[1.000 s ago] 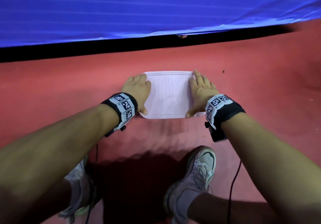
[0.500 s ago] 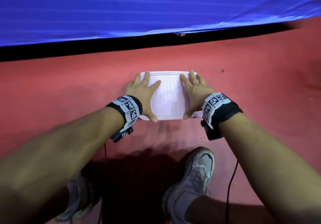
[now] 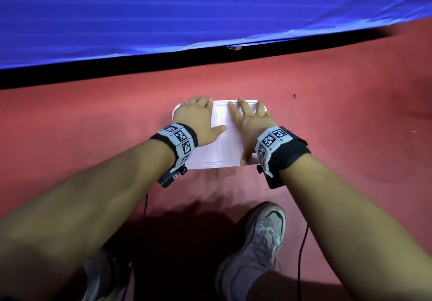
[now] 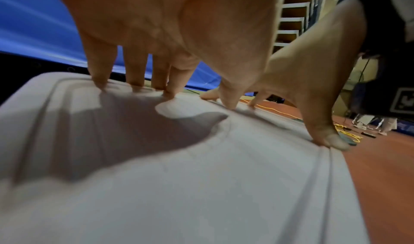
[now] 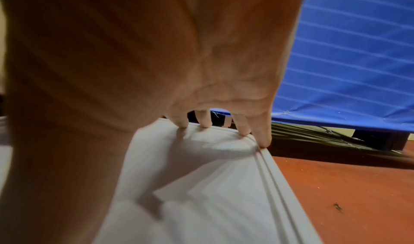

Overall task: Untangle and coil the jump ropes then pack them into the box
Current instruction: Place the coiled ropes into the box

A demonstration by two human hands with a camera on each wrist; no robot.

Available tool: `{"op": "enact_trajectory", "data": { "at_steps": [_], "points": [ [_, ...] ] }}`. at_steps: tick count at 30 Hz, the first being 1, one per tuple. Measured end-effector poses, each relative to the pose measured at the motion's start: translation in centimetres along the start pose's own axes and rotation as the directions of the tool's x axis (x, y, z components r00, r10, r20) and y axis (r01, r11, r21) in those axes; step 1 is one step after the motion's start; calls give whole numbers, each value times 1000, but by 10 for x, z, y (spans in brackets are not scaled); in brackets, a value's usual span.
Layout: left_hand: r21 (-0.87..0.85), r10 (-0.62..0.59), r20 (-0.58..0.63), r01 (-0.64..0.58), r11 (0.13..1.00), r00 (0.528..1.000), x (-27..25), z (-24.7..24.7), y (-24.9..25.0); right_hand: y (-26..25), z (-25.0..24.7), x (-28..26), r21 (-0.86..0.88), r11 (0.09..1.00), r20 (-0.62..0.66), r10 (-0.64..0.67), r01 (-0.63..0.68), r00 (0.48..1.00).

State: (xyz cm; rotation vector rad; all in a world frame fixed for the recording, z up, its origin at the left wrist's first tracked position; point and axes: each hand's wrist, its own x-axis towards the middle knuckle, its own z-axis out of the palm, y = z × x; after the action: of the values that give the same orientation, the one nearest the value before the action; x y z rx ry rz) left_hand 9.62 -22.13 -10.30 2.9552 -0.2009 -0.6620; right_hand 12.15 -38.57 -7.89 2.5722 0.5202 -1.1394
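Observation:
A white plastic box with its lid on (image 3: 225,146) lies on the red floor in front of me. My left hand (image 3: 198,118) rests flat on the left half of the lid (image 4: 201,177), fingers straight and reaching the far edge. My right hand (image 3: 250,120) presses on the right half of the lid (image 5: 212,186), fingers spread, thumb at the near edge. Both sets of fingertips (image 4: 100,85) (image 5: 264,141) touch the raised rim. No jump ropes are visible; the box's inside is hidden.
A blue tarp-covered barrier (image 3: 210,8) with a black base strip (image 3: 140,67) runs across just behind the box. My two shoes (image 3: 257,249) stand close in front of it. Yellow cables (image 4: 345,132) lie far off to the right on the floor.
Both hands have slid from the lid's sides onto its top, further toward the far edge, and now press down on it. The box has stayed in place.

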Motion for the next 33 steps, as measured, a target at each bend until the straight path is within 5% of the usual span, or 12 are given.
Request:
{"op": "enact_trajectory", "data": {
  "at_steps": [6, 14, 21, 28, 33],
  "points": [
    [-53, 30, 35, -28, 998, 999, -5, 13, -4, 0, -3, -2, -34, 999, 8, 6, -5, 1000],
    [46, 18, 123, -24, 999, 992, -36, 25, -21, 14, 8, -7, 120, 993, -46, -17, 22, 999],
    [-43, 37, 140, -31, 999, 989, -35, 26, -27, 29, 24, -3, 214, 974, -102, -60, 80, 993],
    [-137, 50, 175, -26, 990, 983, -50, 19, -41, 43, 60, -25, 494, 869, -203, 76, 35, 976],
    [-135, -12, 143, 32, 990, 990, -57, 23, -40, 47, 65, -28, 528, 847, -239, 71, 68, 968]
  ]
}}
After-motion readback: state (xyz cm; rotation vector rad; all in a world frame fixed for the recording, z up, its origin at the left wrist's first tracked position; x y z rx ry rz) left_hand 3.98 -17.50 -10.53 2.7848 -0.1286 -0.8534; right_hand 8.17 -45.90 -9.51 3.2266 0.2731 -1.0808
